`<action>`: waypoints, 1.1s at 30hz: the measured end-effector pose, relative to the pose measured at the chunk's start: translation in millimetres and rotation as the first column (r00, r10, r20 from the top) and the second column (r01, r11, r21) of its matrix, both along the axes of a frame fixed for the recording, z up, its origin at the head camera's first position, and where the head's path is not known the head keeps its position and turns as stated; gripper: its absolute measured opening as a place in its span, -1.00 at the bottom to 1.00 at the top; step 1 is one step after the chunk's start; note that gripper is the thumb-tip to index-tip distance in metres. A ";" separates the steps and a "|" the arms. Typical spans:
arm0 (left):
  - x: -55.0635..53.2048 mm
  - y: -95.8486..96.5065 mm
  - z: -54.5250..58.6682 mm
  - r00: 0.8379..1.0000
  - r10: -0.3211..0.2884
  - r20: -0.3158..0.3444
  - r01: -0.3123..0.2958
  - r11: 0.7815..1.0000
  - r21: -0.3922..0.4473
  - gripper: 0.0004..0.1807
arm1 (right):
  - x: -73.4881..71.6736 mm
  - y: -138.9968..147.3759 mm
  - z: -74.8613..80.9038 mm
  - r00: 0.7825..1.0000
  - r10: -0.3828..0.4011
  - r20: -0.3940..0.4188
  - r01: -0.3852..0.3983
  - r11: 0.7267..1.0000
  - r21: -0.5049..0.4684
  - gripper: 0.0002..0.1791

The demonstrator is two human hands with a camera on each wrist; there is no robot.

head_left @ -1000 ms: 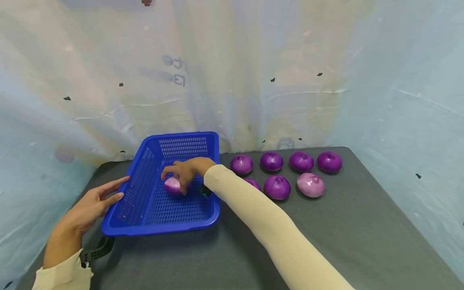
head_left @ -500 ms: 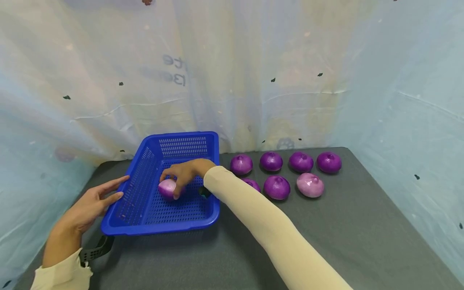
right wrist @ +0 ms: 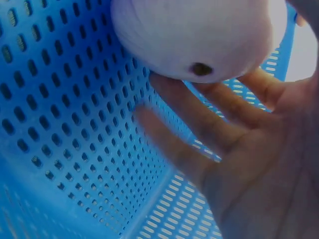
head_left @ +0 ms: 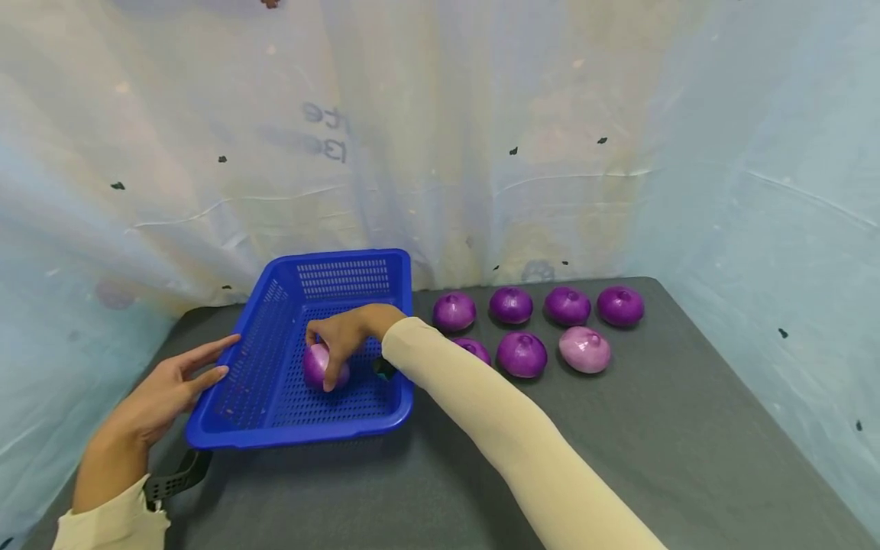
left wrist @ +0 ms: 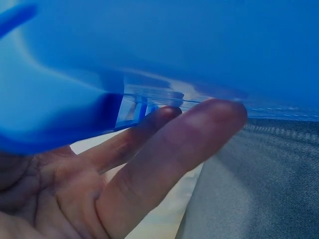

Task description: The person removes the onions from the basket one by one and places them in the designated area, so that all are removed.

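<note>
My right hand reaches into a blue plastic basket and grips a shiny purple onion close over the perforated floor. Its fingers and thumb come around the onion from above. In the right wrist view the onion looks pale, with a dark round spot at one end, and the fingers lie along its side. My left hand touches the basket's left wall with fairly straight fingers, thumb and index fingertips at the rim. The left wrist view shows those fingers against the blue plastic.
Right of the basket, several purple onions stand in two rows on the dark grey table. One paler pink onion ends the front row. My right forearm partly hides another onion. A pale curtain hangs behind the table.
My right hand has shifted the onion slightly left and toward me inside the basket. The onion has turned, its pale pink face less visible now. The left hand stays at the rim.
</note>
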State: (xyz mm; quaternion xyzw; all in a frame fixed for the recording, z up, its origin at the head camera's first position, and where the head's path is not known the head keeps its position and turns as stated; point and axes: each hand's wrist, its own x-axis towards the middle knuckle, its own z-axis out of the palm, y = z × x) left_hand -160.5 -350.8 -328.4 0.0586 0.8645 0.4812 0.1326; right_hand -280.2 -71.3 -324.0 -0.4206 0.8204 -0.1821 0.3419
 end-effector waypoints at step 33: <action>-1.5 1.9 -2.2 1.000 0.016 0.013 -0.015 0.999 -0.030 -0.28 | 26.0 16.5 44.4 0.921 -0.022 -0.389 0.036 0.999 0.029 -0.04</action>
